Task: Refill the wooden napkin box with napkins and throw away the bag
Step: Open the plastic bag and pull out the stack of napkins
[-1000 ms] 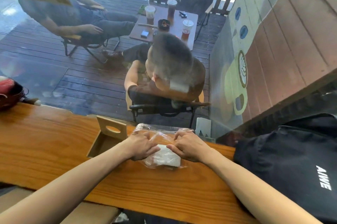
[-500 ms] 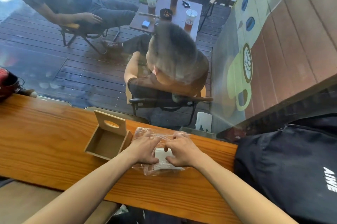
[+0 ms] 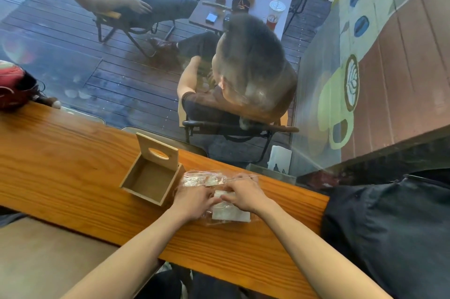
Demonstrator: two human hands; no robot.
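A small wooden napkin box [image 3: 152,177] stands on the wooden counter [image 3: 73,164] with its lid tipped up at the back, and its inside shows bare wood. Just right of it lies a clear plastic bag [image 3: 202,179] holding a stack of white napkins [image 3: 231,213]. My left hand [image 3: 192,201] and my right hand [image 3: 243,194] both rest on the bag, fingertips pinching the plastic over the napkins. The hands cover the middle of the bag.
A black bag [image 3: 389,225] lies on the counter at the right. A red and black item [image 3: 14,86] sits at the counter's far left. A glass window runs along the counter's far edge, with people seated at a small table [image 3: 243,3] outside.
The view has tilted down and closer. Both hands stay on the bag, which now lies a little nearer the counter's front edge.
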